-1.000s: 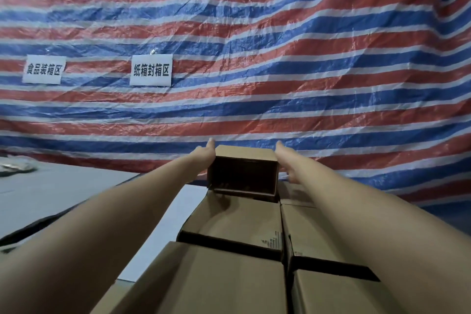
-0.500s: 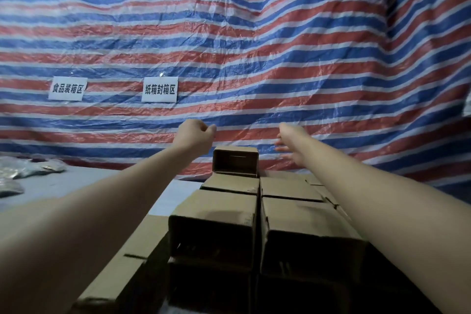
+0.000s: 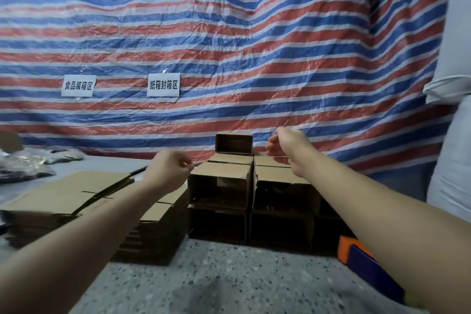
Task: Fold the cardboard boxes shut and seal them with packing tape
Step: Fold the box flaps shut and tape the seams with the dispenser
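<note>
Several small cardboard boxes [image 3: 219, 181] stand stacked two high in rows on the speckled floor ahead of me. One open box [image 3: 233, 144] sits on top at the far end, its opening facing me. My left hand [image 3: 168, 172] hovers in a loose fist left of the stack, holding nothing. My right hand [image 3: 288, 146] hangs just right of the far box, fingers curled and slightly apart, touching nothing. No tape is in view.
A pile of flat unfolded cartons [image 3: 76, 195] lies to the left. Silver plastic bags [image 3: 30, 163] lie at far left. An orange and blue object [image 3: 367, 262] rests on the floor at right. A striped tarp [image 3: 229, 58] with two paper signs hangs behind.
Both hands have let go of the far top box and pulled back. My view has drawn back and lowered, showing the floor and the stack's front.
</note>
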